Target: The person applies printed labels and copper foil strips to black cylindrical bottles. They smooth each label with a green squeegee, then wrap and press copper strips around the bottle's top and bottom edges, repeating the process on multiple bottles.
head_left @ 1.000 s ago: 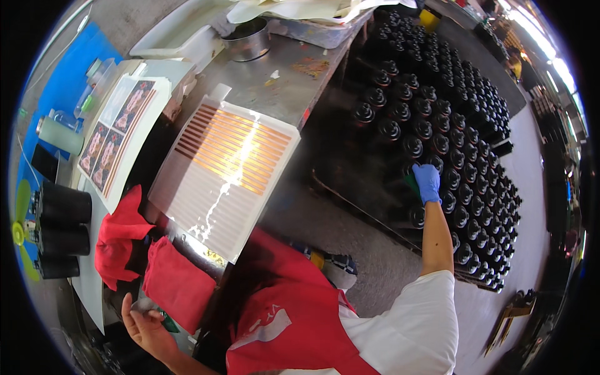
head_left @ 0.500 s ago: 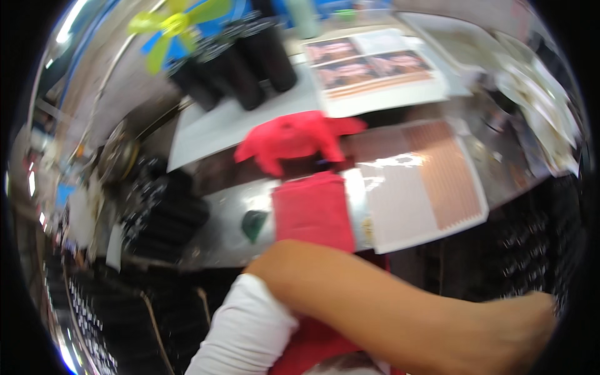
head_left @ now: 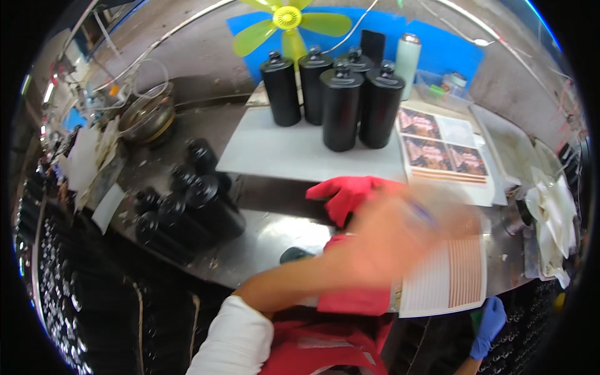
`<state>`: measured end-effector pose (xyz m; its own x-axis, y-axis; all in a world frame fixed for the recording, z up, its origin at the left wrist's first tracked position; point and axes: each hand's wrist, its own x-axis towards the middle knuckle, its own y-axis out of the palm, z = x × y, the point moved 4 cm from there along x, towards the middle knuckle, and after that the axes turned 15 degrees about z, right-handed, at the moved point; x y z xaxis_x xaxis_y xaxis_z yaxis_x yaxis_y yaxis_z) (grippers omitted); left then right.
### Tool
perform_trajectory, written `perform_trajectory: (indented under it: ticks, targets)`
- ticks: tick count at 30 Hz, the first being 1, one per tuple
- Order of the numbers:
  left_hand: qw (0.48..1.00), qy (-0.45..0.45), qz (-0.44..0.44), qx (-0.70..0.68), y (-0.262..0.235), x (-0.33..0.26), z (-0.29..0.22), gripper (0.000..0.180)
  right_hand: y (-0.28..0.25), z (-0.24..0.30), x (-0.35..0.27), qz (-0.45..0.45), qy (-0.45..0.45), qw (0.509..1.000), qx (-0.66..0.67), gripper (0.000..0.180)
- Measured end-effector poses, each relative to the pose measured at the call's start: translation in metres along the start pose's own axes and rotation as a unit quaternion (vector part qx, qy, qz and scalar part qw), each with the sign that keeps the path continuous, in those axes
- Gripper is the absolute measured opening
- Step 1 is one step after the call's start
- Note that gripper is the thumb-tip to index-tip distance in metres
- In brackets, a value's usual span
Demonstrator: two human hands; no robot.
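My left hand (head_left: 406,234), on a forearm with a white sleeve, is smeared by motion above the table's right half. A faint blue line shows at it; whether it holds anything is unclear. Beneath it are a red pad (head_left: 353,303) and a sheet of white and brown strips (head_left: 465,275). A red rubber glove (head_left: 340,190) lies behind the pad, partly hidden. At the lower right, below the sheet's corner, my right hand (head_left: 490,322) wears a blue glove. Its fingers are curled closed, with a bit of green showing beside them.
Several black bottles (head_left: 340,115) stand on a white board (head_left: 275,150), before a yellow-green fan (head_left: 287,19) and a pale flask (head_left: 409,62). More black bottles (head_left: 206,203) lie at left, near a metal bowl (head_left: 150,115). Printed sheets (head_left: 444,150) and white trays (head_left: 506,144) are at right.
The view has shifted. My left hand has swung up from the lower right to above the strip sheet. My blue-gloved right hand has come into view.
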<state>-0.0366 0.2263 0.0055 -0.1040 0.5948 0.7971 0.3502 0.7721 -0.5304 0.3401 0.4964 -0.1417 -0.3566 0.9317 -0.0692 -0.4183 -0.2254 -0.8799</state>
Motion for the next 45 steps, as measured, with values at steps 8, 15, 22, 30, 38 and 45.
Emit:
perform_trajectory:
  ticks: [8,15,22,30,38,45]
  targets:
    - [0.923,-0.35,-0.161,0.008,-0.023,-0.013,0.211,0.106,0.073,0.216,0.006,0.185,-0.241,0.941,0.151,0.018]
    - [0.919,-0.333,-0.202,-0.063,-0.031,-0.021,0.215,0.087,0.065,0.329,-0.01,0.364,-0.249,0.861,0.252,0.022]
    - [0.799,-0.352,0.055,-0.485,-0.032,-0.047,0.062,0.079,0.078,0.34,-0.031,0.468,-0.228,0.766,0.378,0.041]
    - [0.775,-0.459,0.098,-0.423,0.04,-0.137,0.052,0.083,0.131,0.289,-0.07,0.447,-0.193,0.83,0.273,0.067]
    - [0.718,-0.417,0.014,-0.558,0.039,-0.147,0.026,0.064,0.155,0.272,-0.076,0.482,-0.137,0.803,0.323,0.061]
    - [0.746,-0.432,0.064,-0.503,0.042,-0.16,0.043,0.069,0.124,0.303,-0.075,0.392,-0.239,0.866,0.199,0.051]
